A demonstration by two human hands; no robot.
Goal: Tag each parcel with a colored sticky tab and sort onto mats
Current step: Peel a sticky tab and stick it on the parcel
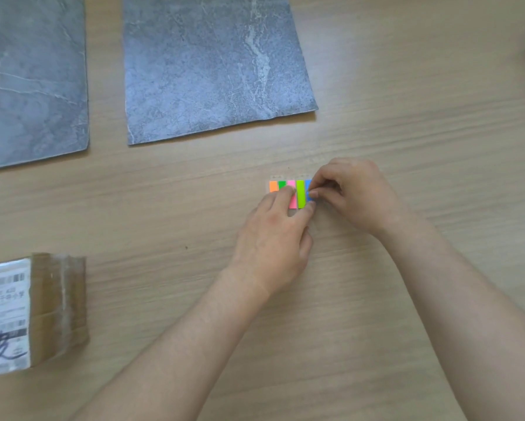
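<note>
Pressing down on the sticky tabs (300, 194) with straight fingers is the left hand (273, 238); the right hand (355, 196) pinches the blue tab (307, 186).

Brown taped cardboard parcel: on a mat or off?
Off. Brown taped cardboard parcel lies on the wooden table, apart from both grey marbled mats.

Sticky tabs (300, 194) run orange, green, pink, lime, blue. Left mat (33, 80) and right mat (212, 68): grey stone, white veins. Counter (407, 132): pale woodgrain. Parcel (57, 305): brown cardboard; white label (4, 314), black handwriting.
</note>
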